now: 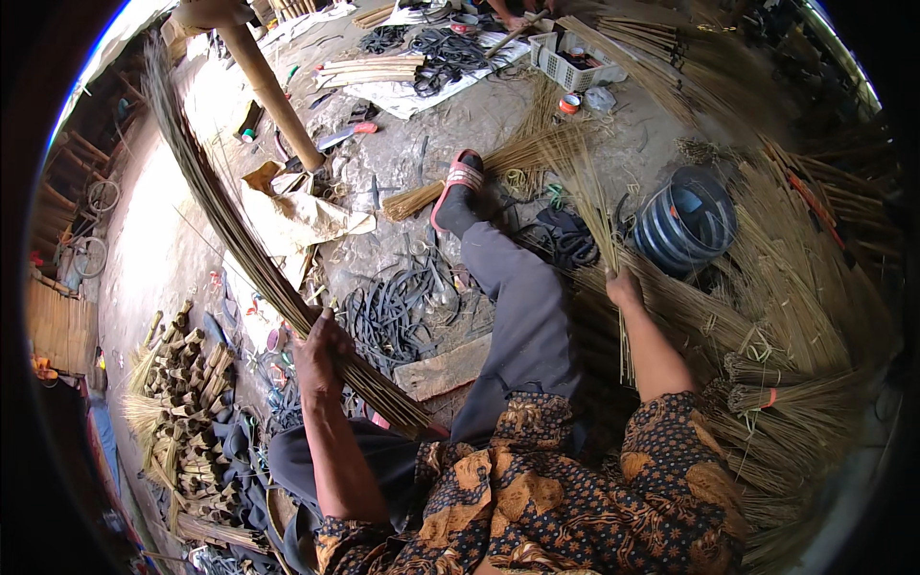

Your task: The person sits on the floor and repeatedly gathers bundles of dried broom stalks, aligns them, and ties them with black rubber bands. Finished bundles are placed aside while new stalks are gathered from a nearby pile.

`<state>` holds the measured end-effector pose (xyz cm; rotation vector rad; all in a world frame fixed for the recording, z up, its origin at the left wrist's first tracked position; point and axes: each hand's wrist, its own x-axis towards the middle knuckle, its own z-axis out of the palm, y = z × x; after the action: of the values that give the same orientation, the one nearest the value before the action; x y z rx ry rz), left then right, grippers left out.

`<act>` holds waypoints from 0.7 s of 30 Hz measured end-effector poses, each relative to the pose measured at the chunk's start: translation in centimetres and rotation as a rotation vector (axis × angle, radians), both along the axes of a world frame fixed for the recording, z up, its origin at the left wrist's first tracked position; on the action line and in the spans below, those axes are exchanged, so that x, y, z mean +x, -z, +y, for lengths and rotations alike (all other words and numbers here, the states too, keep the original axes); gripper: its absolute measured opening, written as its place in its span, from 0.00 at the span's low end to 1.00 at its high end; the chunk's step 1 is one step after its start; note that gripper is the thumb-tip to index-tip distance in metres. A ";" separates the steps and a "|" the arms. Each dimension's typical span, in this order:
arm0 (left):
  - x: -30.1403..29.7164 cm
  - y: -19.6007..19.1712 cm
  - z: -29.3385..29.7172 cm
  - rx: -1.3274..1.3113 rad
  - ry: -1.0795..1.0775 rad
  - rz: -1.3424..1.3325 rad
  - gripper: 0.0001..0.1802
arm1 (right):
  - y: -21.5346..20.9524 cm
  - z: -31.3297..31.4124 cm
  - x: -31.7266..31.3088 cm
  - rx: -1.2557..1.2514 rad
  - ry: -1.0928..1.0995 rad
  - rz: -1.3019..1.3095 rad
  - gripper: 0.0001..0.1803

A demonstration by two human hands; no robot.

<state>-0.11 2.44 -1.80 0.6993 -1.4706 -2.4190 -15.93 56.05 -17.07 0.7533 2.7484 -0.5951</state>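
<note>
My left hand (323, 356) is wrapped round a long bundle of dark thin broom sticks (230, 225). The bundle slants from the upper left down to its cut ends beside my knee. In my right hand (625, 287) is a smaller, paler bunch of thin sticks (596, 206), its tips fanning out up and away from me. Close to this hand stands a dark ribbed bucket (684, 222). More loose sticks (661, 287) lie beneath my right forearm. Between my hands is my bent leg, with a red sandal (460, 187) on the foot.
Black rubber strips (393, 311) lie heaped before me by a wooden board (446, 367). Finished-looking bundles (192, 422) pile up at the left; stick stacks (795, 287) fill the right. A bamboo post (273, 96), a knife (347, 134) and a white basket (573, 62) are farther off. Another person's hand (517, 21) shows at the top.
</note>
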 end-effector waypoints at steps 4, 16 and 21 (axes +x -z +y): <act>-0.6 -1.0 1.0 -0.049 0.158 0.045 0.13 | -3.7 -4.7 0.5 0.182 -0.233 0.242 0.51; -3.3 -4.8 7.4 -0.510 0.810 0.196 0.18 | -25.8 -32.8 4.1 -1.787 -0.614 0.445 0.16; -2.9 -1.6 7.9 -0.569 0.508 0.184 0.18 | -24.3 -35.2 6.2 -1.496 -0.779 0.615 0.12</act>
<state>-3.04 10.37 -0.22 -0.0273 -2.3100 -2.0963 -9.69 20.88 7.20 -0.8709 1.7305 -2.3276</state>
